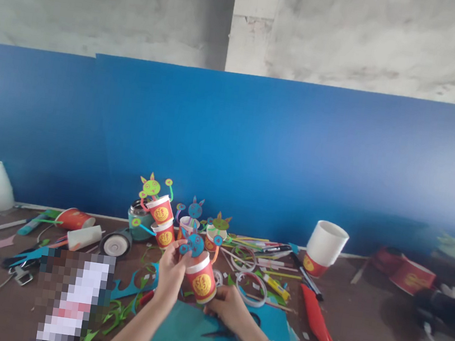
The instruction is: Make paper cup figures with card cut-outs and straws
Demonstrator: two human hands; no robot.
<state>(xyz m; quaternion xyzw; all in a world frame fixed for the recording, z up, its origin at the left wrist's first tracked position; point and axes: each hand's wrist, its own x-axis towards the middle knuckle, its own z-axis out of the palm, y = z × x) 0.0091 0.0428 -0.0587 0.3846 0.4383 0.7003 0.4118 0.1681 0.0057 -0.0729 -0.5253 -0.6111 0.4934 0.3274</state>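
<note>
In the head view a red and white paper cup [200, 283] with a yellow emblem is held tilted above the table, a blue paper animal face [195, 245] at its rim. My left hand [171, 275] pinches the blue paper at the rim. Closed at the cup's base is my right hand [230, 307], its fingertips partly hidden. Behind them stand similar cups: a stacked pair [161, 215] with a green face [151, 187], one with a blue face [195, 209], and one with a green face [221, 223]. Scissors [225, 333] lie under my right forearm on blue-green paper [183, 331].
Tape rolls [252, 288], a yellow glue stick or cutter [277, 287] and a red pouch [318, 320] lie to the right. White cup stacks [327, 244] stand along the blue partition [255, 152]. Left are a teal jar [139, 223], its dark lid [115, 245] and green scraps [116, 316].
</note>
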